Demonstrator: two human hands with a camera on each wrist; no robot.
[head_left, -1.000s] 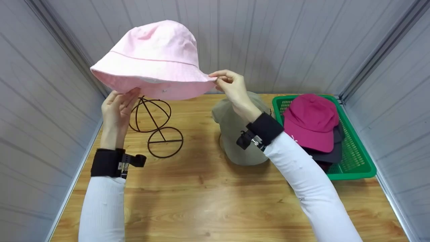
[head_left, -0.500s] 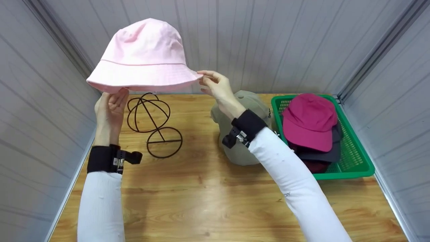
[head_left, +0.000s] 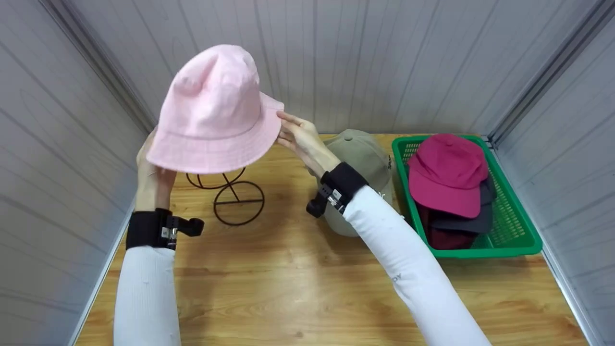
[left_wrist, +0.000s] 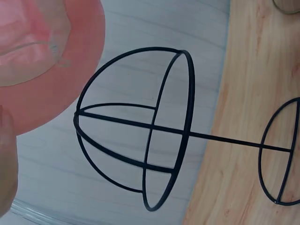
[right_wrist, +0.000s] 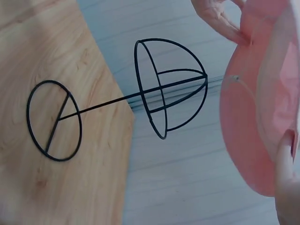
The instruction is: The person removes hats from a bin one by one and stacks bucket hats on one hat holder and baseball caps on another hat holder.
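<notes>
Both hands hold the pale pink cotton bucket hat (head_left: 215,115) by its brim: left hand (head_left: 150,169) underneath, right hand (head_left: 299,138) pinching the edge. The hat hangs above the black wire hat stand (head_left: 230,194) near the wooden bench's (head_left: 288,283) far left corner.

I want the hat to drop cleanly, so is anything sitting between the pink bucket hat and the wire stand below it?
Nothing visible. The pink bucket hat, held by both hands, hangs above the bare wire stand.
</notes>
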